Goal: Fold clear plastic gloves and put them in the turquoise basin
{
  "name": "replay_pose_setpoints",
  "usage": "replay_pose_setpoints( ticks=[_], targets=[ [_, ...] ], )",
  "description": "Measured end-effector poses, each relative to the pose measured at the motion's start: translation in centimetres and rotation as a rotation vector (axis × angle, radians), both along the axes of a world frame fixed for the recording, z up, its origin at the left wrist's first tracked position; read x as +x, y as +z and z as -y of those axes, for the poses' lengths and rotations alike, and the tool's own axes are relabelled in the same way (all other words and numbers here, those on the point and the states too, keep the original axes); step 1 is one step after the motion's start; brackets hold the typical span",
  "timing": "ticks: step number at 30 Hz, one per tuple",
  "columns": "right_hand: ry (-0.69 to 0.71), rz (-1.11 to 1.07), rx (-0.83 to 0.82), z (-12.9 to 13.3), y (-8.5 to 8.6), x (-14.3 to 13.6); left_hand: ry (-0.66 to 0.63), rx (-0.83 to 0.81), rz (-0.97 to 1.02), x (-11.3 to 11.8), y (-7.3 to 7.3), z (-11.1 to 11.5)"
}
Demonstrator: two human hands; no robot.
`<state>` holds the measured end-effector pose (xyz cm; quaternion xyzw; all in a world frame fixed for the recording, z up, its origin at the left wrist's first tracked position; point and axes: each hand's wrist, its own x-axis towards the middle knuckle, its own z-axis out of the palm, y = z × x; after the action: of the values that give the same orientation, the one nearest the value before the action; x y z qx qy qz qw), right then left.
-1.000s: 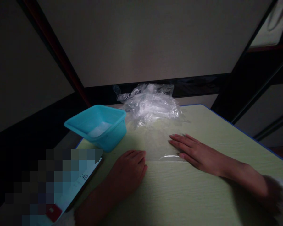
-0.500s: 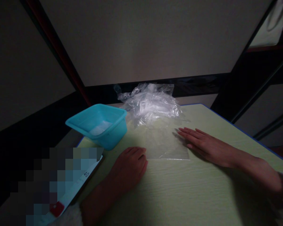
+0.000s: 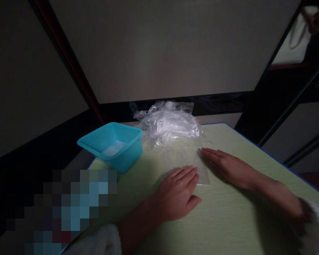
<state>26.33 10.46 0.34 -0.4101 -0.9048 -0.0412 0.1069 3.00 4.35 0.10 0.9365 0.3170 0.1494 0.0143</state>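
Observation:
A clear plastic bag (image 3: 203, 177) lies flat on the pale green table, its near edge facing me. My left hand (image 3: 179, 193) rests palm down over the bag's near left part, fingers stretched out and thumb apart, hiding some of it. At the bag's right side lies my right hand (image 3: 230, 168), fingers extended and pointing left, holding nothing; whether it touches the bag I cannot tell. Just beyond them sits a crumpled heap of clear plastic bags (image 3: 172, 124).
A turquoise plastic basin (image 3: 127, 156) with something whitish inside stands at the table's left edge. Nearer on the left is a pixelated, blurred-out object (image 3: 77, 205). The table (image 3: 228, 219) has a blue edge, with a cabinet panel (image 3: 175, 49) behind it.
My left hand has moved right onto the bag, its curled fingers now stretched out flat. My right hand stays nearly in place. The view has shifted slightly.

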Motion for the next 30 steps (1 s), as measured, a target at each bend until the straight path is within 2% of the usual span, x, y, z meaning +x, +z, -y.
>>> replay_pose_setpoints(
  ticks=[6,11,14,17,22,30],
  targets=[
    [0.010,0.054,0.077,0.1,0.5,0.0,-0.032,-0.138,-0.055,-0.1,-0.1,-0.3],
    [0.138,0.025,0.153,0.9,1.5,-0.9,-0.033,-0.153,-0.036,-0.1,-0.2,-0.3],
    [0.267,0.017,0.186,1.6,2.2,-1.4,0.008,-0.117,0.013,-0.5,-0.1,-0.2],
    [0.373,0.029,0.128,2.6,2.9,-2.0,0.093,-0.067,0.068,-1.8,0.0,0.0],
    [0.382,0.105,0.018,3.7,3.2,-3.0,0.139,0.026,0.130,-3.8,0.0,0.0],
    [0.354,0.098,-0.047,3.8,3.1,-3.2,0.170,0.059,0.066,-3.7,0.2,0.0]
  ],
)
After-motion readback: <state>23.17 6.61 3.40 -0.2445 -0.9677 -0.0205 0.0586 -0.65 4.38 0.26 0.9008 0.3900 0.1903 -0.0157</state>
